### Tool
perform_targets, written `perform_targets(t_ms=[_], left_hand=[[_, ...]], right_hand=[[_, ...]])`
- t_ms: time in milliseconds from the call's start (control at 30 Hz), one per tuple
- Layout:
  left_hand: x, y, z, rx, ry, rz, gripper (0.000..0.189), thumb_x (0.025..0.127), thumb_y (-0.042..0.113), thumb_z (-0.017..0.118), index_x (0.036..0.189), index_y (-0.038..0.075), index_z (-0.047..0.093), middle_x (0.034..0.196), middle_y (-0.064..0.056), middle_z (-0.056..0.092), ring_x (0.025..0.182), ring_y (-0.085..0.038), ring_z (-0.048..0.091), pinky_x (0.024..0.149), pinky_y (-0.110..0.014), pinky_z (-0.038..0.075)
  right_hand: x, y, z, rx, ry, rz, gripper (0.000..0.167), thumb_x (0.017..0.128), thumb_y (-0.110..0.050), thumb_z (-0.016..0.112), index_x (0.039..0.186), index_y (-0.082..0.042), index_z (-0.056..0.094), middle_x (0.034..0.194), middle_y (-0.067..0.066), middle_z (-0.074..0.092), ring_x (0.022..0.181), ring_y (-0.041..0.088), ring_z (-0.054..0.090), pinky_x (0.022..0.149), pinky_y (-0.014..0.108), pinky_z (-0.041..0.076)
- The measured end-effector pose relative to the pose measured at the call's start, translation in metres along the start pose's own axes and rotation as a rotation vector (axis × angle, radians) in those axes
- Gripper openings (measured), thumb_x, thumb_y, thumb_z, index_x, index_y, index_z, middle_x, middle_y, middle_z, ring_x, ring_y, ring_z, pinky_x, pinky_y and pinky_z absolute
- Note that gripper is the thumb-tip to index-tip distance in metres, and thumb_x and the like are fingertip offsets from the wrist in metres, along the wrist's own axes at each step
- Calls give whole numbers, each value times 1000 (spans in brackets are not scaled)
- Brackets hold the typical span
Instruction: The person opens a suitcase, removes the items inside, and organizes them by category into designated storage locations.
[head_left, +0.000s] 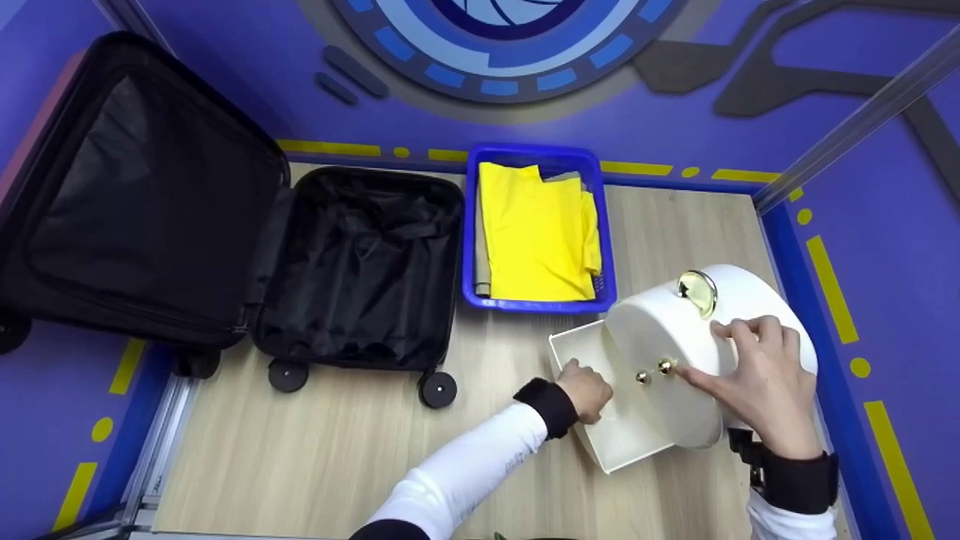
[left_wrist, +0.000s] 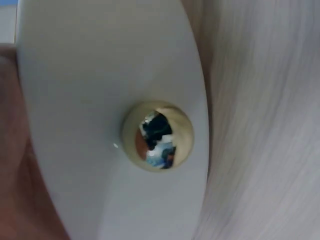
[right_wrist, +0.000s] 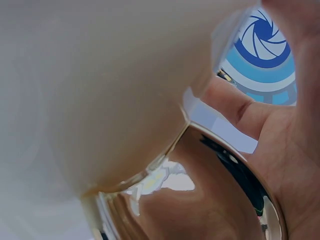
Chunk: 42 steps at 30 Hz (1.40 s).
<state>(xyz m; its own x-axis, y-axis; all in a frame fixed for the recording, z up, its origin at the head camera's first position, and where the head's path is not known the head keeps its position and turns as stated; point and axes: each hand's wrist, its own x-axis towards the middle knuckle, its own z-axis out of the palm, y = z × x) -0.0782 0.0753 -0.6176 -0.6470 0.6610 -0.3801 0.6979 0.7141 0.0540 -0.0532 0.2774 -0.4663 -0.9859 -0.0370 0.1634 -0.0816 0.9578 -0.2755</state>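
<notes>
A white rounded drawer cabinet [head_left: 750, 296] stands at the right with its lowest drawer [head_left: 634, 439] pulled out. My left hand [head_left: 587, 391] grips the drawer over its front edge, fingers curled to the inside and partly hidden. In the left wrist view, a gold knob [left_wrist: 157, 137] sits on the drawer's outer face, with the hand behind that panel. My right hand [head_left: 769, 375] holds the cabinet's body, its fingers on the curved top and its thumb on the front near a gold knob [head_left: 665, 366]. Close to the right palm shows a shiny gold fitting [right_wrist: 200, 195].
A blue basket [head_left: 471, 225] holding folded yellow cloth [head_left: 536, 232] stands behind the drawer. An open black suitcase [head_left: 360, 270] lies at the left, lid leaning back. Blue panels [head_left: 885, 247] wall in the wooden table [head_left: 300, 457] at the back and sides.
</notes>
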Motion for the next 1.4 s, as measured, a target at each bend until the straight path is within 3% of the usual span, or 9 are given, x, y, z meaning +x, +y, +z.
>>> perform_targets(t_ms=[167, 367, 500, 667, 833, 967, 1100, 1233, 1400], left_hand=[[0, 0, 1, 11, -9, -27, 15, 85, 36, 75, 99, 29, 77, 106, 10, 72, 96, -10, 63, 81, -32, 43], [-2, -1, 1, -8, -13, -24, 11, 85, 33, 72, 94, 28, 75, 100, 10, 73, 87, -10, 66, 79, -32, 44], [-6, -6, -1, -37, 31, 10, 8, 85, 33, 71, 90, 27, 73, 95, 10, 74, 83, -12, 68, 75, -32, 45], [-14, -21, -5, -103, 179, 62, 16, 91, 34, 70, 105, 29, 75, 103, 10, 72, 91, -12, 70, 77, -29, 45], [-28, -39, -12, -258, 432, 17, 26, 99, 29, 65, 124, 26, 70, 119, 8, 66, 110, -11, 65, 91, -28, 48], [-42, -52, -9, -433, 666, -47, 26, 98, 22, 66, 124, 19, 67, 115, 4, 63, 104, -11, 64, 86, -24, 48], [-54, -60, 5, -576, 863, -97, 30, 93, 14, 68, 123, 12, 65, 110, 1, 63, 92, -11, 64, 78, -20, 50], [-63, -63, 29, -676, 936, -152, 34, 90, 8, 68, 123, 9, 61, 107, 0, 63, 85, -10, 65, 73, -20, 51], [-72, -58, 63, -783, 884, -198, 36, 88, 5, 68, 123, 8, 59, 108, -1, 64, 83, -6, 64, 70, -19, 51]], right_hand=[[1, -1, 0, 4, -6, 2, 80, 62, -52, 97, 117, -2, 66, 114, 23, 49, 109, 50, 43, 60, 70, 44], [0, -1, 0, -3, 9, 0, 79, 62, -51, 97, 116, -2, 68, 113, 23, 49, 108, 50, 44, 59, 70, 45], [1, -1, 0, -5, 2, 4, 80, 61, -52, 97, 116, -1, 67, 113, 24, 49, 109, 51, 43, 60, 70, 45], [2, -1, 1, -1, -10, 11, 81, 62, -54, 96, 116, -2, 67, 114, 25, 49, 109, 51, 43, 61, 72, 44], [2, -1, 1, 0, -15, 15, 81, 61, -53, 97, 116, -2, 67, 115, 25, 50, 110, 51, 43, 64, 73, 44], [2, -1, 1, -1, -25, 30, 82, 62, -55, 96, 117, -2, 66, 116, 25, 49, 110, 51, 43, 64, 73, 44], [1, -1, 1, -3, -23, 29, 83, 62, -56, 96, 117, -2, 66, 116, 24, 49, 111, 50, 43, 65, 73, 44], [2, -1, 1, -1, -19, 24, 83, 62, -56, 96, 118, -1, 67, 116, 24, 49, 111, 50, 43, 64, 72, 44], [3, -1, 0, -4, -22, 21, 83, 62, -55, 96, 118, -1, 67, 115, 25, 49, 111, 51, 43, 61, 72, 45]])
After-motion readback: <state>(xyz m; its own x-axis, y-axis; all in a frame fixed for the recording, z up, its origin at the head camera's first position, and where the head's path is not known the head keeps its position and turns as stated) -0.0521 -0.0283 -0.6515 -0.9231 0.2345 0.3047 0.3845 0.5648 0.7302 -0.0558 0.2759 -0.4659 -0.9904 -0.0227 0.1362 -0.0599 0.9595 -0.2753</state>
